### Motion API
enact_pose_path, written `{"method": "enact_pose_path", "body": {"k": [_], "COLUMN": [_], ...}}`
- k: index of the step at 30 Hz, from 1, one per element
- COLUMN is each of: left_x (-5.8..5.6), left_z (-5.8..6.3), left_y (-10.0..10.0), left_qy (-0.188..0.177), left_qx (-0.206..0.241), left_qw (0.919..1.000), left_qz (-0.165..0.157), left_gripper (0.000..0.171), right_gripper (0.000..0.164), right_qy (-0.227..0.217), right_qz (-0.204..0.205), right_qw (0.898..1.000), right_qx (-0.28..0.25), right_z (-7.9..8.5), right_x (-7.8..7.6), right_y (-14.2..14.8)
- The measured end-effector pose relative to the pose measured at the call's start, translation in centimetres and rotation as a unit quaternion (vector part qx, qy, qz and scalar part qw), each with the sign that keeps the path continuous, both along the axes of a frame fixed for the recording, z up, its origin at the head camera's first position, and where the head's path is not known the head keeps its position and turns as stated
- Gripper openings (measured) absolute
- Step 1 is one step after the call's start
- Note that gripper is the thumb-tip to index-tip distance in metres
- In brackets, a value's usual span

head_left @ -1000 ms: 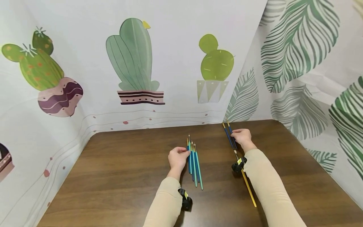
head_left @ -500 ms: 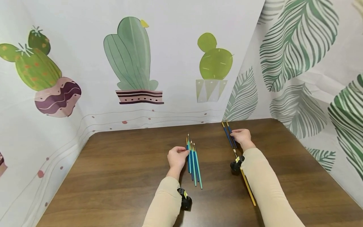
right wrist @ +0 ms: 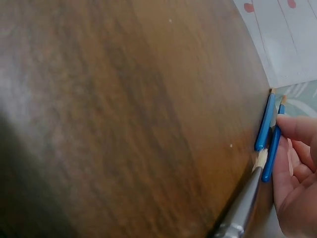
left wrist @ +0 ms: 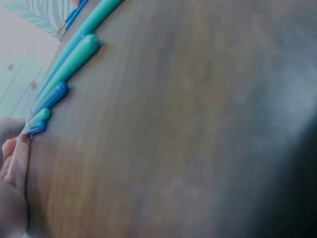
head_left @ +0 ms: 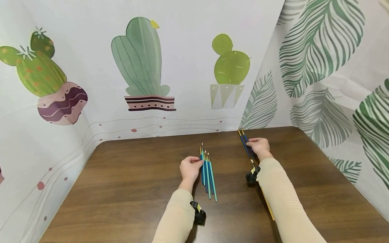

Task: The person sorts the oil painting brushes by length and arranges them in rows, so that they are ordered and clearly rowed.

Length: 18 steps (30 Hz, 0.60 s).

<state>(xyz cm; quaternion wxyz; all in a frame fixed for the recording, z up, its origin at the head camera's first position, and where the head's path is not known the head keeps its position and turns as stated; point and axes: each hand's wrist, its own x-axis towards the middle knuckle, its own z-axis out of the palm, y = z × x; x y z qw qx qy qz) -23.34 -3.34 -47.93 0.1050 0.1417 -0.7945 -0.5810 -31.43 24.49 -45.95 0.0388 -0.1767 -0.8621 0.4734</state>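
Several thin paintbrushes (head_left: 210,179) with blue and teal handles lie side by side on the table's middle, bristles toward the wall. At their left edge, my left hand (head_left: 189,169) pinches the outermost blue paintbrush (left wrist: 37,128) between thumb and finger; the fingertips partly hide it. Farther right, my right hand (head_left: 259,147) pinches a blue paintbrush (right wrist: 273,153) near the back edge. A second blue paintbrush (right wrist: 266,122) lies just left of that one. Below them is a larger paintbrush with pale bristles, a silver ferrule (right wrist: 241,210) and a yellow handle (head_left: 270,212), partly under my right forearm.
The brown wooden table (head_left: 130,189) reaches back to a white cloth backdrop (head_left: 188,67) printed with cacti and leaves. A black camera (head_left: 199,215) sits on the left wrist and another camera (head_left: 252,177) on the right.
My right forearm has shifted slightly left, covering more of the yellow handle. The head view has drifted a little. Both hands stay at the same brushes.
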Motion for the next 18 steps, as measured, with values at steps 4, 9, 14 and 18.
{"method": "enact_pose_path", "body": {"k": [4,9,14,18], "left_x": [-0.07,-0.09,-0.04,0.01], "left_z": [-0.03,-0.16,-0.15,0.04], "left_y": [0.02,0.06,0.03,0.02], "left_qy": [0.001,-0.004,-0.005,-0.001], "left_qx": [0.003,0.002,-0.002,-0.004], "left_qw": [1.0,1.0,1.0,1.0], "left_qz": [0.001,0.001,0.002,0.002], "left_gripper": [0.014,0.014,0.014,0.014], "right_gripper": [0.033,0.033,0.033,0.031], "right_qy": [-0.004,-0.007,-0.012,-0.011], "right_qz": [-0.004,-0.007,-0.012,-0.013], "right_qw": [1.0,0.999,0.998,0.999], "right_qx": [0.013,0.044,0.054,0.042], "right_z": [-0.2,0.12,0.35,0.4], "right_x": [-0.13,0.21,0.38,0.39], "right_y": [0.1,-0.01,-0.18,-0.14]}}
